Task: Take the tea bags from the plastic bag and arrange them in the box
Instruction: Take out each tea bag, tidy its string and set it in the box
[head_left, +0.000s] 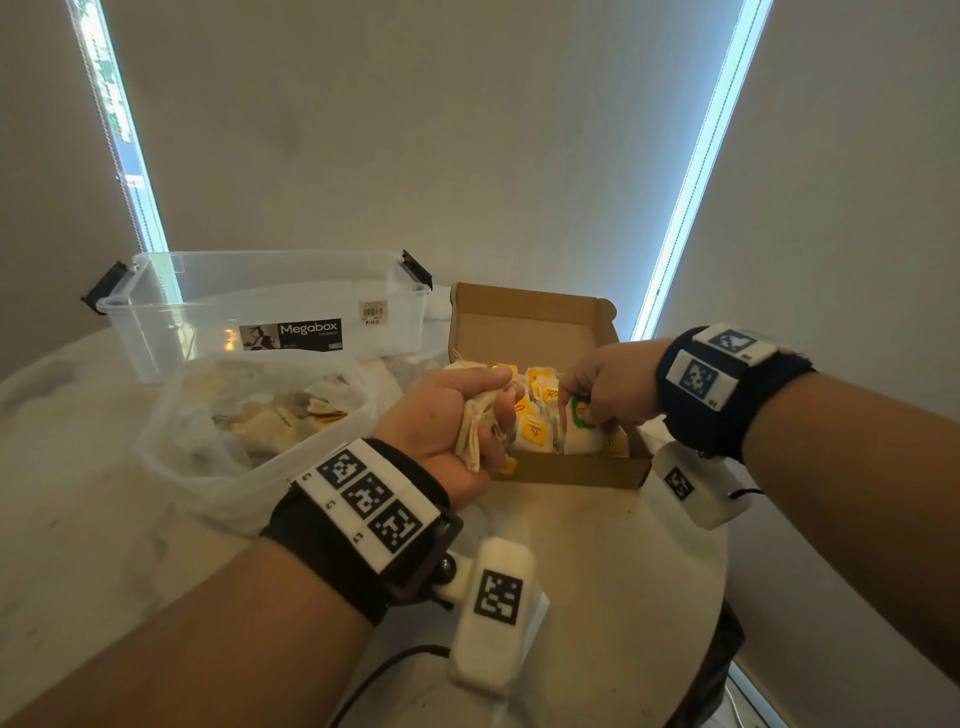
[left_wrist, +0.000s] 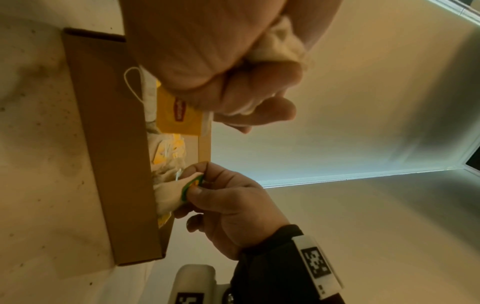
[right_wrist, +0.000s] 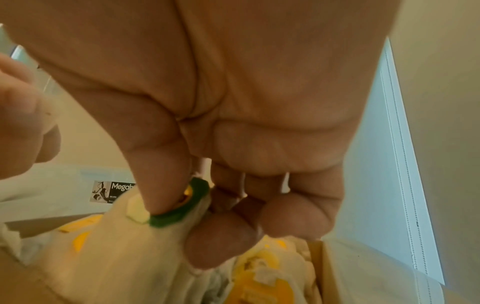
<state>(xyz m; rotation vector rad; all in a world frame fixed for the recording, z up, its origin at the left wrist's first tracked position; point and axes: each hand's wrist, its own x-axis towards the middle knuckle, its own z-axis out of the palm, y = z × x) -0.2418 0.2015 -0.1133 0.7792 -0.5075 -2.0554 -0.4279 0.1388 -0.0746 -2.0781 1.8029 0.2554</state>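
The right hand (head_left: 605, 387) pinches a soft, pale tea bag (head_left: 582, 439) by its green-rimmed tag over the brown cardboard box (head_left: 576, 470). The left hand (head_left: 441, 421) clenches a bunch of tea bags (head_left: 475, 431) beside the crinkled plastic bag (head_left: 208, 452).

Matt brown cardboard box (head_left: 571, 470), crinkled translucent plastic bag (head_left: 208, 457), soft papery tea bags (head_left: 535, 434), glossy clear plastic tub (head_left: 171, 317)
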